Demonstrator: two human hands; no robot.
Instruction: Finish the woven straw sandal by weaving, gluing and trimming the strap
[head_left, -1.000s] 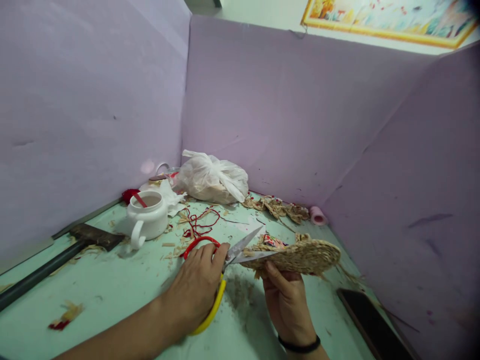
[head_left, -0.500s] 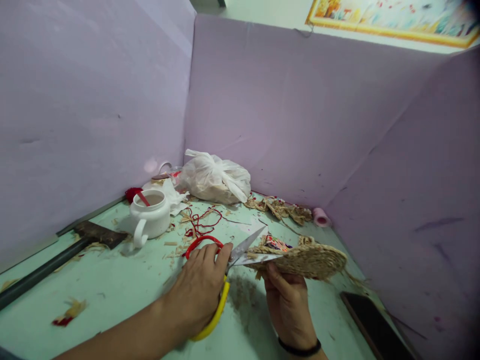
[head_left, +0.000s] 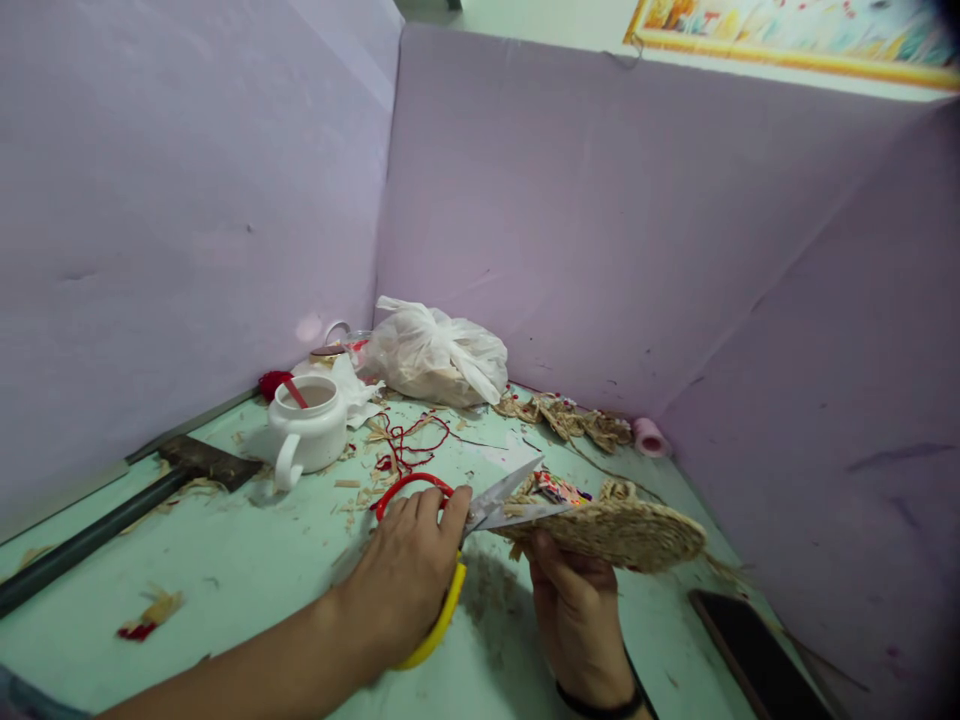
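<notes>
My left hand [head_left: 409, 570] is closed around a pair of scissors [head_left: 442, 610] with one red and one yellow handle loop. Their blades stand parted, the lower one lying along the near edge of a flat coiled piece of braided straw [head_left: 622, 535]. From below, my right hand [head_left: 581, 620], with a black band at the wrist, pinches that straw piece near its left end. A small patterned packet [head_left: 559, 489] shows just behind the straw. The fingertips under the piece are partly hidden.
A hatchet [head_left: 214, 463] and a white handled pot [head_left: 309, 430] stand left. Behind lie a tied plastic bag [head_left: 442, 355], red yarn [head_left: 412, 440], straw pieces [head_left: 562, 415] and a pink roll [head_left: 649, 438]. A phone [head_left: 754, 650] lies at right. Purple panels [head_left: 570, 230] enclose the table.
The scissor blades have come slightly closer together. The straw piece has tilted a little, its right end lower. The whole view has shifted slightly.
</notes>
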